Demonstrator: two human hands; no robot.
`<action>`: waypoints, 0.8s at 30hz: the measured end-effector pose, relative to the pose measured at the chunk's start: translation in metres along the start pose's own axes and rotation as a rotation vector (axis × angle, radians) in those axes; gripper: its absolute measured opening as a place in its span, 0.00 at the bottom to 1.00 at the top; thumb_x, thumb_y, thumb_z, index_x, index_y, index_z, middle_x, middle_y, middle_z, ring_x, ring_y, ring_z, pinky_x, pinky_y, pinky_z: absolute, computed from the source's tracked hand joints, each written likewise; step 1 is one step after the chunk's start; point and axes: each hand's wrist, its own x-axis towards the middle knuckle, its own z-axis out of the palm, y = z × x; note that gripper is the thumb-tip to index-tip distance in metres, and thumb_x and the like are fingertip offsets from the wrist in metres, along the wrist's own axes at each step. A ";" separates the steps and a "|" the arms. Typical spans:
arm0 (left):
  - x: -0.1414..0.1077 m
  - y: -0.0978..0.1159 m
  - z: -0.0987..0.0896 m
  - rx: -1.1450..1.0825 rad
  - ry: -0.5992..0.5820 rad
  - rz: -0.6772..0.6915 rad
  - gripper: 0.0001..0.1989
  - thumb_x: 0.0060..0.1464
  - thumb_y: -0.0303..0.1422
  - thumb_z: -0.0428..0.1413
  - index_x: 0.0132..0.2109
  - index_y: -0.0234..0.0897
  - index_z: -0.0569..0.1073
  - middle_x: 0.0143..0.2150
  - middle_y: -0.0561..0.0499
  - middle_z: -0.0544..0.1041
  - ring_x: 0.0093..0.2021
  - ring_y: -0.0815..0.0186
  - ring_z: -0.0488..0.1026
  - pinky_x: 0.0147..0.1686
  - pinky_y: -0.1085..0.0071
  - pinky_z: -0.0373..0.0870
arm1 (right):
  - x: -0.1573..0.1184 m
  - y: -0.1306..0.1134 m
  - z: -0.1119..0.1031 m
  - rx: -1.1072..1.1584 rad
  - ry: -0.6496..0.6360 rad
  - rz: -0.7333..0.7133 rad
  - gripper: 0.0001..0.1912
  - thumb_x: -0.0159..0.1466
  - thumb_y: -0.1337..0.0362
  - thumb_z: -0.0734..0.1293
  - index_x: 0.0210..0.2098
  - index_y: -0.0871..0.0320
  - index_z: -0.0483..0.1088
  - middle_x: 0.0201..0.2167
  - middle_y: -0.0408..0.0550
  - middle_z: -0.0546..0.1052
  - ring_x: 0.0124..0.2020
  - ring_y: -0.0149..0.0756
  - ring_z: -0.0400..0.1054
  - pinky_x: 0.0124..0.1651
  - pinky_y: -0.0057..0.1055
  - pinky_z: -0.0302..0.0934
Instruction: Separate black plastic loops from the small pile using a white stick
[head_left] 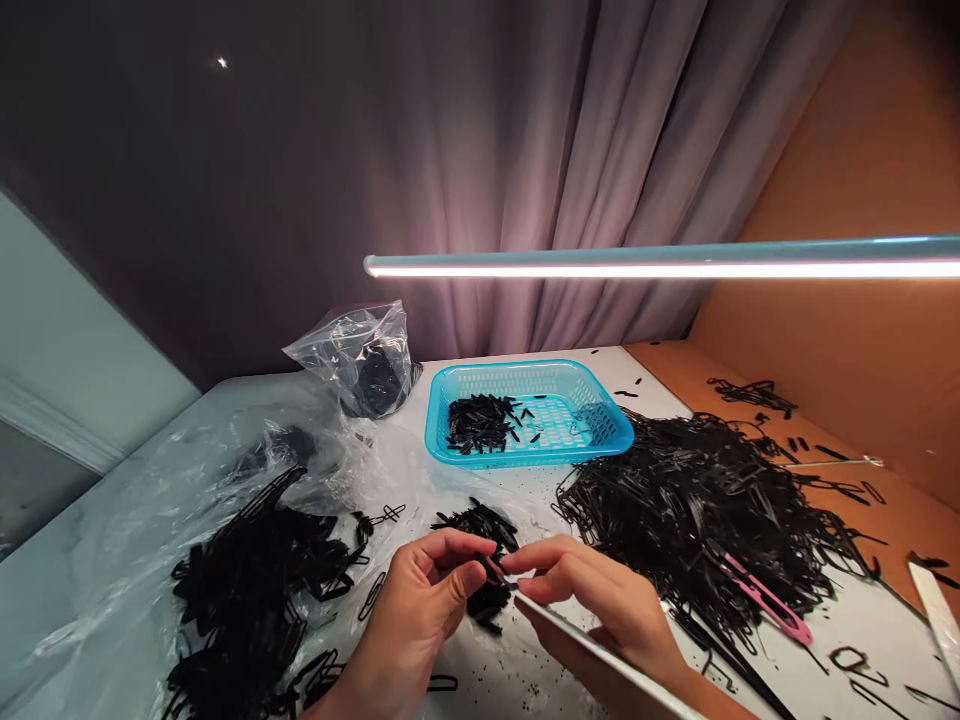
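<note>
My left hand [416,620] pinches a small black plastic piece [491,570] between thumb and fingers. My right hand [592,600] meets it from the other side, gripping a long flat white strip [600,645] whose tip lies beside the piece. Under my hands sits a small heap of black pieces [480,525]. A large tangled pile of black loops [697,510] spreads to the right, and another black pile [247,590] lies on clear plastic sheeting [150,520] to the left. Pink-handled snips [769,600] rest on the large pile's edge.
A turquoise perforated basket [529,412] holding short black pieces stands beyond my hands. Behind it on the left is a clear plastic bag [352,355] with dark contents. A lit tube lamp [660,265] crosses above the table, with a curtain behind and orange board at right.
</note>
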 end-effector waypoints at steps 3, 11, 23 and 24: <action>0.000 0.000 0.000 0.011 -0.001 -0.001 0.13 0.42 0.37 0.67 0.33 0.33 0.77 0.23 0.55 0.64 0.22 0.79 0.50 0.21 0.78 0.42 | 0.001 0.002 0.000 -0.034 -0.011 -0.063 0.07 0.60 0.75 0.66 0.36 0.59 0.67 0.43 0.48 0.75 0.40 0.31 0.71 0.42 0.28 0.64; -0.001 -0.003 -0.002 0.036 -0.007 0.017 0.14 0.41 0.38 0.67 0.34 0.35 0.77 0.22 0.56 0.63 0.22 0.78 0.49 0.21 0.77 0.42 | 0.000 0.008 0.002 -0.092 0.005 -0.146 0.02 0.64 0.71 0.65 0.37 0.59 0.67 0.41 0.49 0.76 0.38 0.32 0.70 0.39 0.29 0.63; 0.000 -0.002 -0.002 0.052 0.004 0.061 0.13 0.40 0.37 0.68 0.32 0.33 0.78 0.23 0.53 0.68 0.21 0.79 0.52 0.20 0.79 0.43 | -0.006 0.012 0.006 -0.043 0.009 -0.135 0.02 0.64 0.70 0.64 0.37 0.59 0.66 0.42 0.48 0.76 0.37 0.31 0.69 0.38 0.29 0.60; 0.000 -0.002 -0.002 0.052 0.006 0.067 0.13 0.40 0.36 0.68 0.32 0.33 0.78 0.22 0.53 0.68 0.21 0.79 0.52 0.20 0.79 0.43 | -0.005 0.012 0.006 -0.036 0.006 -0.141 0.02 0.64 0.69 0.64 0.37 0.59 0.66 0.42 0.48 0.76 0.37 0.31 0.69 0.38 0.29 0.60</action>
